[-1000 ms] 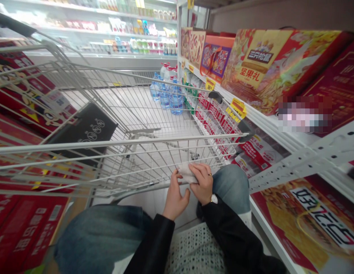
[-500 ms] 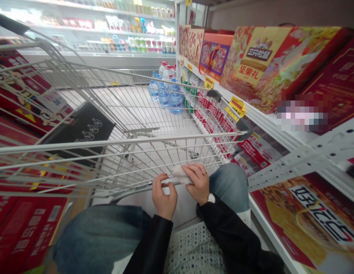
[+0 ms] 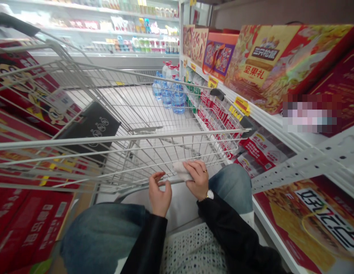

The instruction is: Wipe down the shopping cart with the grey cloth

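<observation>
My right hand (image 3: 197,179) is closed on a white cloth or tissue (image 3: 181,171), pressed against the low grey rail (image 3: 145,185) at the near side of the shopping cart (image 3: 128,137). A ring and a wristwatch show on that hand. To its left, my left hand (image 3: 160,194) is at the same rail with bent fingers, the thumb apart from them. No object shows between those fingers; whether they touch the rail I cannot tell. The cart's wire basket stretches across in front of me, and a dark panel (image 3: 89,129) sits at its left.
Gift boxes (image 3: 258,64) line the right shelf, with packs of bottled drinks (image 3: 262,150) beneath. A large box (image 3: 316,224) lies low by my right knee. Red cartons (image 3: 31,224) stand at left. Water bottles (image 3: 178,99) stand before a refrigerated display (image 3: 108,61).
My left hand has shifted slightly left, away from the right hand. The right hand keeps its hold on the white cloth at the rail. The whole view has swung a little left.
</observation>
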